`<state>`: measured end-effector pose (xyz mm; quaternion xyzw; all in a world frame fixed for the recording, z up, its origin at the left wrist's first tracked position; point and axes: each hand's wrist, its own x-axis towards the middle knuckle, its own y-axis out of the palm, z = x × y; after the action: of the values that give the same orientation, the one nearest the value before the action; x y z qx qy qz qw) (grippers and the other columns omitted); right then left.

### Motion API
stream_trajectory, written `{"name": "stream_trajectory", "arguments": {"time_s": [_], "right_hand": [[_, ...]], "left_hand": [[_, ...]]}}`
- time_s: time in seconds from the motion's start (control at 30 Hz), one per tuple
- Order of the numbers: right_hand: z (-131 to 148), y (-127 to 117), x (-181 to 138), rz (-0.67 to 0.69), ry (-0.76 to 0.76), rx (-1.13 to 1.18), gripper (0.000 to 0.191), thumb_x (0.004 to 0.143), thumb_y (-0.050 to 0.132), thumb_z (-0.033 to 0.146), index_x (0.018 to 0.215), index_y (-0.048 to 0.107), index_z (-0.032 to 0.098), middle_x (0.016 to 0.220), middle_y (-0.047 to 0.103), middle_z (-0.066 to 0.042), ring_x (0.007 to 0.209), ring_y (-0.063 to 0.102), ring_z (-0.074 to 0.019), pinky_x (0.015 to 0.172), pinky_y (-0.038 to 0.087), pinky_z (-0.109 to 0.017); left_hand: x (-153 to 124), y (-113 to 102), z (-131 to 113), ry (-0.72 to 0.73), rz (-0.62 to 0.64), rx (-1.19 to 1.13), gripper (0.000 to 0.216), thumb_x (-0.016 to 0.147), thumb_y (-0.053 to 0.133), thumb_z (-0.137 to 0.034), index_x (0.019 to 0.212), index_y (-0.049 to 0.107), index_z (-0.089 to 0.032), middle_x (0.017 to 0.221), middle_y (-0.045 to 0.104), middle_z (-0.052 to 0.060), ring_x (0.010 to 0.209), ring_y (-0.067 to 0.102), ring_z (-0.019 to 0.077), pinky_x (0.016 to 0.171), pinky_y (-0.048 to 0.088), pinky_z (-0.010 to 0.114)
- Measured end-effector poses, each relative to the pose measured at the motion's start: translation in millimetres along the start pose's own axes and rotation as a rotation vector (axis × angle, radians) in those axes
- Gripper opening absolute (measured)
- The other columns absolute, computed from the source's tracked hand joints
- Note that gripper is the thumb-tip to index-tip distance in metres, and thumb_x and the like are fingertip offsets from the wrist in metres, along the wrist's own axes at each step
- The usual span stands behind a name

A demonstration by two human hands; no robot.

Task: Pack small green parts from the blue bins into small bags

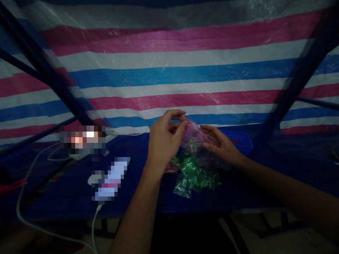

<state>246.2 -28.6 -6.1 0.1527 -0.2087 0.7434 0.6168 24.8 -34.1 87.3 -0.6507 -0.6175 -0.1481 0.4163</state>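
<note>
Left hand (167,137) pinching top of pinkish bag (195,135), right hand (222,145) loosely gripping its right side. Green packets (194,171) heaped nearer on bench (74,204), blue tray (245,140) farther right, fyi.

No readable text or labels

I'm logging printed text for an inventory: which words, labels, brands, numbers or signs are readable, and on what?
No text can be read.
Phone screen: pixelated, unreadable.
Small green plastic packets: any print too blurred.
Pinkish plastic bag: nothing legible.
Striped plastic sheet: no lettering visible.
</note>
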Motion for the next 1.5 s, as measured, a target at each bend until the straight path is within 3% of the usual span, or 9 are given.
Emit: {"name": "stream_trajectory", "arguments": {"time_s": [0.07,0.23,0.43,0.7,0.87,1.17,1.27,1.37,1.5], "right_hand": [[-1,-3,2,0.002,0.037,0.090,0.055,0.081,0.083,0.042,0.131,0.063,0.030,0.130,0.070,-0.006,0.119,0.067,-0.0256,0.100,0.056,-0.040],[-10,-8,5,-0.095,0.157,0.069,0.030,0.080,0.083,0.049,0.092,0.075,0.023,0.089,0.078,-0.003,0.079,0.073,-0.0201,0.078,0.059,-0.035],[-19,-8,9,-0.183,0.187,0.150,0.035,0.076,0.085,0.051,0.095,0.076,0.024,0.097,0.080,-0.004,0.085,0.074,-0.0210,0.083,0.059,-0.035],[-24,-13,8,-0.091,0.169,-0.061,0.039,0.077,0.085,0.049,0.102,0.074,0.021,0.103,0.079,-0.006,0.092,0.073,-0.0231,0.088,0.058,-0.038],[-28,-14,9,-0.067,0.208,-0.116,0.042,0.077,0.082,0.052,0.105,0.075,0.021,0.101,0.079,-0.007,0.088,0.074,-0.0238,0.080,0.059,-0.038],[-31,-10,10,-0.184,0.118,0.017,0.045,0.077,0.084,0.047,0.111,0.068,0.023,0.111,0.077,-0.008,0.098,0.073,-0.0254,0.092,0.058,-0.042],[-28,-7,9,-0.257,0.070,0.016,0.043,0.075,0.085,0.049,0.105,0.065,0.024,0.105,0.076,-0.006,0.098,0.072,-0.0245,0.093,0.058,-0.040],[-19,-3,6,-0.187,0.075,-0.002,0.039,0.077,0.082,0.054,0.097,0.065,0.025,0.098,0.075,-0.004,0.096,0.072,-0.0241,0.092,0.058,-0.039],[-8,0,4,-0.082,0.087,0.101,0.039,0.094,0.059,0.062,0.094,0.070,0.024,0.105,0.075,-0.006,0.103,0.071,-0.0254,0.095,0.057,-0.041]], "left_hand": [[1,19,15,-0.051,0.092,-0.145,0.027,0.095,0.066,-0.019,0.121,0.063,-0.022,0.112,0.074,0.006,0.087,0.075,0.0154,0.074,0.060,0.026],[-7,47,44,-0.150,0.194,-0.287,0.031,0.094,0.070,-0.028,0.123,0.063,-0.021,0.110,0.075,0.009,0.088,0.075,0.0182,0.074,0.061,0.029],[-19,47,59,-0.131,0.218,-0.196,0.041,0.089,0.076,-0.032,0.127,0.064,-0.023,0.102,0.075,0.007,0.090,0.073,0.0205,0.084,0.060,0.037],[-24,43,76,-0.146,0.260,-0.090,0.040,0.089,0.073,-0.023,0.128,0.064,-0.023,0.102,0.076,0.006,0.089,0.073,0.0196,0.085,0.058,0.036],[-24,43,76,-0.153,0.289,-0.090,0.036,0.090,0.069,-0.019,0.126,0.065,-0.023,0.099,0.077,0.006,0.087,0.073,0.0185,0.084,0.058,0.035],[-26,45,64,-0.010,0.094,0.050,0.030,0.092,0.069,-0.019,0.122,0.064,-0.020,0.117,0.069,0.010,0.097,0.069,0.0189,0.081,0.058,0.033],[-31,47,53,0.103,0.191,0.078,0.021,0.095,0.069,-0.028,0.115,0.069,-0.020,0.112,0.069,0.009,0.095,0.068,0.0187,0.086,0.058,0.035],[-35,51,43,0.100,0.291,0.032,0.033,0.094,0.071,-0.039,0.122,0.067,-0.021,0.117,0.070,0.009,0.099,0.068,0.0203,0.087,0.058,0.035],[-36,53,44,0.056,0.261,0.094,0.025,0.100,0.061,-0.034,0.119,0.068,-0.021,0.112,0.072,0.009,0.101,0.068,0.0233,0.090,0.056,0.039]]}}
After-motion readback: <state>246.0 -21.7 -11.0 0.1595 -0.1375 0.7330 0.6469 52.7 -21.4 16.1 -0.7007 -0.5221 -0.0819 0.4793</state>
